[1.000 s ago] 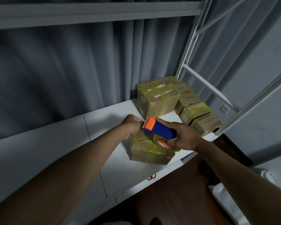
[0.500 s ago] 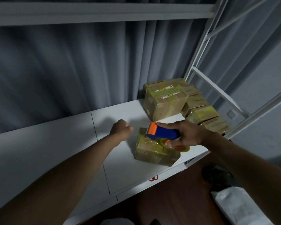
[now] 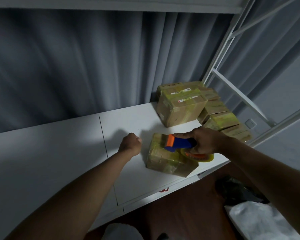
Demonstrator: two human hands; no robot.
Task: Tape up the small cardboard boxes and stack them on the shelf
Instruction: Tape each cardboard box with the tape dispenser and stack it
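the small cardboard box (image 3: 169, 157) being taped lies flat on the white shelf board (image 3: 132, 122), close to its front edge, with its long axis running from the near-right corner back toward the curtain (image 3: 76, 66). the right hand (image 3: 203, 142) is directly over the box, fingers curled round the blue handle of the tape dispenser (image 3: 179, 144); the dispenser's orange head sits on the box's far top edge and the tape roll hangs off the near-right side. the left hand (image 3: 131, 143) is just beside the box's left face, apart from it, closed into a fist; whether it pinches a tape end cannot be told. so the right hand is nearer, and a pull along the box's length toward the person looks like the coming stroke. the box's near corner sits close to the shelf lip, so a hard pull could drag it off. open board lies to the left; the stack of taped boxes (image 3: 180, 106) and a row of boxes (image 3: 223, 120) fill the back right, by the shelf frame (image 3: 220, 49).
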